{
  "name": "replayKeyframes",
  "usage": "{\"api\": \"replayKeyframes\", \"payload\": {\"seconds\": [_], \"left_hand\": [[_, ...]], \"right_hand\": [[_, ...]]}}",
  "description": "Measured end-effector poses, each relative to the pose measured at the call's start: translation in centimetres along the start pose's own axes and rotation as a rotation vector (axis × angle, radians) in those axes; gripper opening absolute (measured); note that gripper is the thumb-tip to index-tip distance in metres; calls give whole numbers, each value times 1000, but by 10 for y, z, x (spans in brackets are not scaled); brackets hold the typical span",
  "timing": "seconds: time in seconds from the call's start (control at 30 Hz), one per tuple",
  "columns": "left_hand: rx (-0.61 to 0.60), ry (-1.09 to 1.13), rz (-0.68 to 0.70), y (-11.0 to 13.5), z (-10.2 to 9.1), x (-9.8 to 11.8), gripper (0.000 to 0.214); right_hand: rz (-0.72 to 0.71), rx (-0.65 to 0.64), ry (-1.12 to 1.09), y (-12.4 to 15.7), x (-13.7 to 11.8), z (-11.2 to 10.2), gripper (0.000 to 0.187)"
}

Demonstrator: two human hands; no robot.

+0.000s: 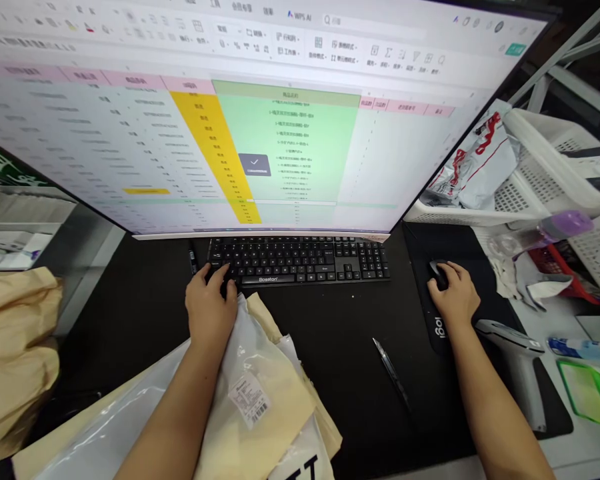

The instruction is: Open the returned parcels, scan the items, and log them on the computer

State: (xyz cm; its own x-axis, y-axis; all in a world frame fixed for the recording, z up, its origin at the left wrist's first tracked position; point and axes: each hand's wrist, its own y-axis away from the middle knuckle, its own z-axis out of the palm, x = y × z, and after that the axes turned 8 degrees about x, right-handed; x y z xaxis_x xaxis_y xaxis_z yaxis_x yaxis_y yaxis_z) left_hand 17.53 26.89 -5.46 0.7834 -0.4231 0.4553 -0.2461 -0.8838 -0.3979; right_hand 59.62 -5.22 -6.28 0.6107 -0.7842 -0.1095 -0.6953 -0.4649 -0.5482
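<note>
My left hand rests at the lower left of a black keyboard, its fingers spread over the keys. Under my left forearm lie a clear plastic bag with cream-coloured paper and a white barcode label. My right hand curls over a black computer mouse on a dark mouse pad. Above the keyboard, a large monitor displays a spreadsheet with yellow and green columns and a small dark pop-up bearing a tick.
A slim dark tool with a pointed silver tip lies on the black desk. Right of my forearm is a barcode scanner. White baskets and a purple-capped bottle stand farther right. Crumpled tan paper is at left.
</note>
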Motion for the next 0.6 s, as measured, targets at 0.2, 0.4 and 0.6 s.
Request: {"api": "replayKeyframes", "payload": {"seconds": [0.2, 0.4, 0.6], "left_hand": [[-4, 2, -6, 0, 0, 1, 42], [-6, -5, 0, -1, -1, 0, 42], [3, 1, 3, -1, 0, -1, 40]], "right_hand": [[8, -10, 7, -1, -1, -2, 39], [24, -26, 14, -1, -2, -3, 39], [10, -18, 17, -1, -2, -2, 38]]}}
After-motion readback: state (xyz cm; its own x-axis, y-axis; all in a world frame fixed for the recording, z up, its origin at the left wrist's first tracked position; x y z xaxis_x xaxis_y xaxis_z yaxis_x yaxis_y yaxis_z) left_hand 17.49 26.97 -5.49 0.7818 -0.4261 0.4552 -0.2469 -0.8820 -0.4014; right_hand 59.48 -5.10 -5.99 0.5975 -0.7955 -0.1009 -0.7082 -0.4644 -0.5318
